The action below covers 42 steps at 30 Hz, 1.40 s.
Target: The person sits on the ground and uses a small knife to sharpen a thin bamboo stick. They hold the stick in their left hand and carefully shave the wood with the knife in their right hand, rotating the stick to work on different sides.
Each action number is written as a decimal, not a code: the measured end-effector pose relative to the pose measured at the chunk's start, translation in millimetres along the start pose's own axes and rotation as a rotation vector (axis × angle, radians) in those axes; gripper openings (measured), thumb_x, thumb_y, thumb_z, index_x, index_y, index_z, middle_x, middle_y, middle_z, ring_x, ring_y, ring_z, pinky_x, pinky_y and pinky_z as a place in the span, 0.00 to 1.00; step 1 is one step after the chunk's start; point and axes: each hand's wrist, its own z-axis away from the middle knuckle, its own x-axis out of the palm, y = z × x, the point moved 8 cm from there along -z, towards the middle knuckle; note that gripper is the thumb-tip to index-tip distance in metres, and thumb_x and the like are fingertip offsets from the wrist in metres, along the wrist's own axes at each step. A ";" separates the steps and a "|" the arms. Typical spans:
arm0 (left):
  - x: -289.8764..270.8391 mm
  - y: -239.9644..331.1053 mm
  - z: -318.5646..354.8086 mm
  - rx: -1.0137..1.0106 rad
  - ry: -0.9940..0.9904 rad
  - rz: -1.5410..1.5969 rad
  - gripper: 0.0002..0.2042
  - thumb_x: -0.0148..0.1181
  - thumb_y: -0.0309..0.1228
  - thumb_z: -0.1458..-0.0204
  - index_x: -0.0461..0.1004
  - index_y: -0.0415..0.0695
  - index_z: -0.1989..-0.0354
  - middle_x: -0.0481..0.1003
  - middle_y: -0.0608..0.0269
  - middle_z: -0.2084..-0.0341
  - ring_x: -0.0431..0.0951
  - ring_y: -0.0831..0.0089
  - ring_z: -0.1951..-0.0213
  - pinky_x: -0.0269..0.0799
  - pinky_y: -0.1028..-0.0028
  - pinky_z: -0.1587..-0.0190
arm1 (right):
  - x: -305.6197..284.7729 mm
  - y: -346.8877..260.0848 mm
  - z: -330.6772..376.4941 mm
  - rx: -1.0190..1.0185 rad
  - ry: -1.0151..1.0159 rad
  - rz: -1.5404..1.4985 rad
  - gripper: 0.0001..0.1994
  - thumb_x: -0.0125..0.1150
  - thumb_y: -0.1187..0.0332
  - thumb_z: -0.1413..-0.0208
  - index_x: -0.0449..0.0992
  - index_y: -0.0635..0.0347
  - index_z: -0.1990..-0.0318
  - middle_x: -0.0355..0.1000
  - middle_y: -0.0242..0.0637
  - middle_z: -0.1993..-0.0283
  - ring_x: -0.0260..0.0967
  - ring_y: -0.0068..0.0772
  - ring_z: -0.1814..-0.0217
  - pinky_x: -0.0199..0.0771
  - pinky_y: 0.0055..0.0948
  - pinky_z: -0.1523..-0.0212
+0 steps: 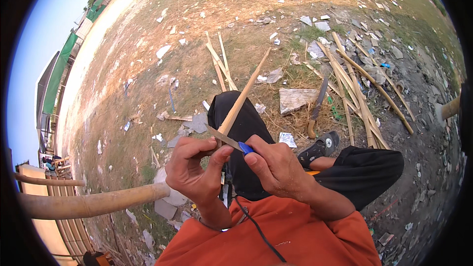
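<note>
- Bamboo strip runs from the fingers out over the raised dark trouser leg; far end points away, above the ground.
- Left hand: grip pinched at the strip's near end, thumb against fingertips; exact contact partly hidden.
- Right hand: grip closed round the blue handle of a small knife, blade crossing the strip's near end.
- Done, by my reading: this piece is split narrow, pale wood exposed.
- Left to do: the near end looks mid-trim; how much cutting remains, I cannot tell.
- Longer bamboo lengths lie heaped to the right, others ahead. Whether worked or waiting, unclear.
- Big wooden-handled blade lies on the ground, out of both hands.
</note>
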 end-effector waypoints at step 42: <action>-23.1 28.5 11.1 0.398 0.017 -0.196 0.13 0.70 0.27 0.52 0.74 0.31 0.66 0.65 0.60 0.76 0.65 0.79 0.84 0.61 0.82 0.85 | -8.2 56.6 -10.1 0.183 0.099 0.289 0.16 0.43 0.56 0.33 0.65 0.60 0.67 0.65 0.51 0.84 0.66 0.62 0.80 0.61 0.52 0.80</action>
